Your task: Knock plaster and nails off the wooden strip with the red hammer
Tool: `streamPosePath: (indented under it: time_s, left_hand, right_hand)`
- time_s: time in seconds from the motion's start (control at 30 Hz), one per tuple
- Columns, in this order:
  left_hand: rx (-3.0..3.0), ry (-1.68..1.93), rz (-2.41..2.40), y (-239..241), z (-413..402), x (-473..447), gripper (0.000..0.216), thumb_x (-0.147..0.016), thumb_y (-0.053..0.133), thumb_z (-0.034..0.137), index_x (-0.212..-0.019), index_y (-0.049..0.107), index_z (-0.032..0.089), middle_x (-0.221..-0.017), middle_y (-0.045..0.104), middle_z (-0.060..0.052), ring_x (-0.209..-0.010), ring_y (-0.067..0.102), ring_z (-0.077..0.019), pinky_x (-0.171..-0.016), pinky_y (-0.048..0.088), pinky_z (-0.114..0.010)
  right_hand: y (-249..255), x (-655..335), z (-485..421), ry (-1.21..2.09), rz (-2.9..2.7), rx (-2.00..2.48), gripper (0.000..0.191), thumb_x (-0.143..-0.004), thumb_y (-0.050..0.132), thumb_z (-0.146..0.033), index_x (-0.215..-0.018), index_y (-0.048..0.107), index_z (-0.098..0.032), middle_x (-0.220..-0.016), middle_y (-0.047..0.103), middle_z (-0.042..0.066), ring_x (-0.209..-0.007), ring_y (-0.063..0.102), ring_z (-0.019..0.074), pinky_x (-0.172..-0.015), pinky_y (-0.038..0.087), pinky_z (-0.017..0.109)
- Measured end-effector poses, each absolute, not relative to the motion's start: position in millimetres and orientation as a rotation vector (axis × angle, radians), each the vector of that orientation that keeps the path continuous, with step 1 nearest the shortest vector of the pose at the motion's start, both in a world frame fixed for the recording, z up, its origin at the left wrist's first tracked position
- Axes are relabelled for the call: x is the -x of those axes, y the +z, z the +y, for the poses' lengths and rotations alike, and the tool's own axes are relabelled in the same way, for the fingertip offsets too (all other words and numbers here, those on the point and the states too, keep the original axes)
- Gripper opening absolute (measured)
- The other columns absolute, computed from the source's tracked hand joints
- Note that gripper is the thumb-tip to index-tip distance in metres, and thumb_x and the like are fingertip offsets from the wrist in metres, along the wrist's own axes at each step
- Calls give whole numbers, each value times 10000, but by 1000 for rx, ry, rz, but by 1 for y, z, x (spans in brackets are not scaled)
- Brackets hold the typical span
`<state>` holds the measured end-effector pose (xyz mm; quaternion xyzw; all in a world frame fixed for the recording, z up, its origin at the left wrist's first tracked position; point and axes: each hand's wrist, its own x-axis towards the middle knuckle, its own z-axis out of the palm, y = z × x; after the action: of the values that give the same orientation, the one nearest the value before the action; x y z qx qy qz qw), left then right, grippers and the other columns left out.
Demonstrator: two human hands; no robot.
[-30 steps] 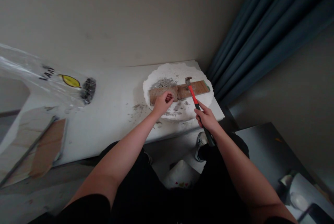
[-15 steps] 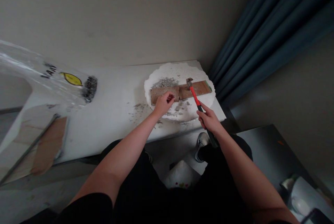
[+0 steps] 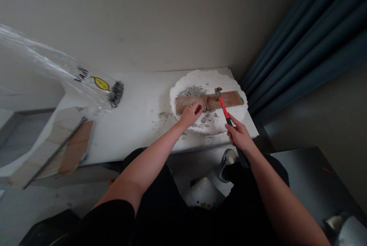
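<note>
My right hand [image 3: 239, 136] is wrapped round the black grip of a hammer [image 3: 224, 107] with a red neck. The metal head is over the right-hand brown board [image 3: 231, 100], and I cannot tell whether it touches. My left hand [image 3: 191, 115] has its fingers curled together by the inner end of a speckled brown board [image 3: 186, 104]; anything inside them is hidden. Both boards lie end to end on a white scallop-edged mat [image 3: 218, 76]. Grey crumbs [image 3: 192, 91] lie behind the left board, and loose chips [image 3: 204, 120] lie in front of it.
On the white table [image 3: 137, 123], a clear plastic bag [image 3: 71, 64] with a yellow mark stands at the left. Brown panels [image 3: 77, 148] and a thin dark bar [image 3: 59, 149] overhang its front left edge. A blue curtain [image 3: 298, 39] hangs at the right, beside a dark surface [image 3: 309, 173].
The camera view has swung left, so the table and its things appear further right. Against the boards, both hands and the hammer have hardly moved.
</note>
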<state>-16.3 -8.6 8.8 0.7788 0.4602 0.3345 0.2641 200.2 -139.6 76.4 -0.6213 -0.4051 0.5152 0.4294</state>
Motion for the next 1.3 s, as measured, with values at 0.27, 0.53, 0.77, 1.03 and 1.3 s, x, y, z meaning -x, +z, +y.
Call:
streamPosePath:
  time_s: [0.27, 0.53, 0.77, 1.03, 1.3]
  left_hand:
    - [-2034, 947, 1258, 2, -6, 15, 354, -929, 676, 190, -1264, 559, 196, -1031, 788, -54, -888, 757, -186, -862, 587, -318]
    - [-1998, 988, 1252, 0, -2, 14, 401, -915, 718, 182, -1251, 502, 206, -964, 778, -23, -807, 742, -152, -771, 569, -273]
    - [-2029, 953, 1263, 0, -1, 14, 424, -901, 718, 174, -1256, 490, 211, -956, 781, -31, -847, 751, -179, -796, 568, -304]
    - [-2006, 911, 1264, -1, 0, 15, 441, -884, 710, 170, -1273, 507, 212, -962, 768, -21, -842, 729, -168, -812, 565, -299]
    - [-1969, 933, 1244, -4, 6, 18, 492, -837, 711, 163, -1288, 519, 197, -984, 764, -37, -819, 720, -175, -793, 582, -313]
  right_hand:
    - [95, -201, -161, 1360, -1139, 1444, 824, -920, 653, -413, -1667, 387, -186, -549, 479, -110, -350, 360, 73, -354, 296, 203]
    - [105, -202, -176, 1503, -1186, 1390, 794, -957, 635, -410, -1674, 371, -192, -555, 472, -108, -366, 372, 70, -372, 301, 195]
    - [98, -204, -178, 1599, -1202, 1381, 791, -986, 602, -409, -1691, 327, -179, -543, 460, -109, -366, 367, 75, -363, 282, 191]
    - [98, -205, -179, 1570, -1221, 1395, 787, -981, 591, -394, -1688, 333, -166, -534, 453, -107, -368, 366, 79, -365, 283, 193]
    - [91, -205, -180, 1593, -1197, 1403, 802, -979, 598, -419, -1691, 325, -169, -535, 438, -112, -371, 339, 77, -359, 270, 193]
